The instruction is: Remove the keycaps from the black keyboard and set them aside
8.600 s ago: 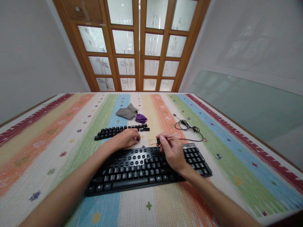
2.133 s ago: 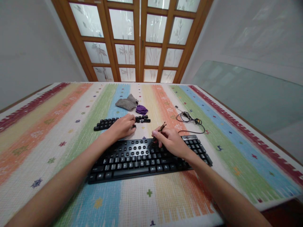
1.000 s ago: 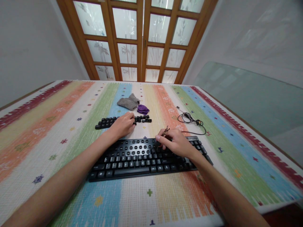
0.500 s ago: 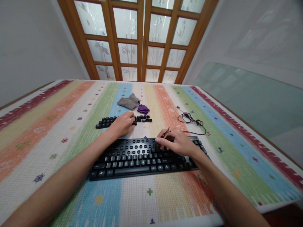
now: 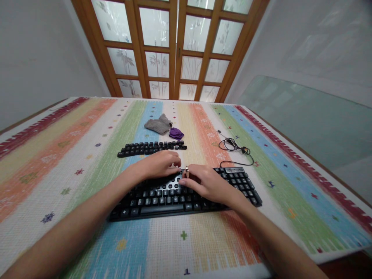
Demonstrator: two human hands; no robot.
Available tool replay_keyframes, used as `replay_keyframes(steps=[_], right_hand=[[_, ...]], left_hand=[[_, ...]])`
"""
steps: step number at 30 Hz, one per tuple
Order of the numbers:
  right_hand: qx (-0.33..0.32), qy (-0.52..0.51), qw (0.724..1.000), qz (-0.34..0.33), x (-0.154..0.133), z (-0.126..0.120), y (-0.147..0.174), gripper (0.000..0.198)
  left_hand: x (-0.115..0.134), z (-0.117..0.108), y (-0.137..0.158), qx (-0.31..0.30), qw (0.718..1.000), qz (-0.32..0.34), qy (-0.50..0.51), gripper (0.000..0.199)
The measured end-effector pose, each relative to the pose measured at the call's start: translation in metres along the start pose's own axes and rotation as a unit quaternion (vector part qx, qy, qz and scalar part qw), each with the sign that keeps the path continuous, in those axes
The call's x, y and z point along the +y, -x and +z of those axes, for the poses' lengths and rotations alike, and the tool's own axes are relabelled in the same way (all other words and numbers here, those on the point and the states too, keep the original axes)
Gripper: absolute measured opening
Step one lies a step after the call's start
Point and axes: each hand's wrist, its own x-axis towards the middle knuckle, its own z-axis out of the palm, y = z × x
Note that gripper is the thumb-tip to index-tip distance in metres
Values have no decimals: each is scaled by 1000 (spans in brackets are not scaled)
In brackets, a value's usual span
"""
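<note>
A black keyboard (image 5: 162, 210) lies before me on the striped cloth, with keycaps gone from its upper rows. My right hand (image 5: 207, 181) is closed over the keyboard's upper middle and grips a slim shiny metal tool that looks like tweezers (image 5: 187, 171). Close by on its left, my left hand (image 5: 161, 163) hovers at the keyboard's back edge, fingers bent together. Whatever its fingertips may hold is hidden. Behind that hand, loose black keycaps (image 5: 136, 148) stand in rows on the cloth.
A grey cloth item (image 5: 158, 124) and a purple cloth bundle (image 5: 176, 134) lie beyond the keycaps. The coiled black cable (image 5: 232, 145) sits behind the keyboard on the right. Glazed wooden doors (image 5: 176, 50) rise past the table's far edge.
My left hand has come back from the loose keycaps to the keyboard's back edge. My right hand has shifted left with the tweezers, which now point more upright.
</note>
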Motion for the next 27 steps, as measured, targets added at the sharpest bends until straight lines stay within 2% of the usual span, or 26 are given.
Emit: replay_keyframes(steps=[4, 10, 15, 18, 21, 23, 27], right_hand=[[46, -13, 997, 68, 9, 0, -2, 34], [72, -53, 991, 102, 18, 6, -7, 37], [83, -109, 978, 159, 24, 10, -8, 44], [115, -170, 962, 178, 27, 6, -7, 46], [156, -269, 934, 175, 27, 2, -6, 47], [175, -325, 916, 157, 26, 0, -5, 47], [197, -389, 893, 112, 20, -2, -5, 44]], left_hand=[[-2, 4, 0, -17, 1000, -4, -3, 16], [-4, 7, -2, -18, 1000, -11, 6, 15], [-1, 6, -1, -24, 1000, -13, 7, 17], [5, 1, -1, -9, 1000, -17, 21, 17], [13, -6, -1, 40, 993, -35, 103, 24], [17, -9, -2, 71, 978, -55, 189, 29], [17, -10, -3, 60, 929, -72, 359, 37]])
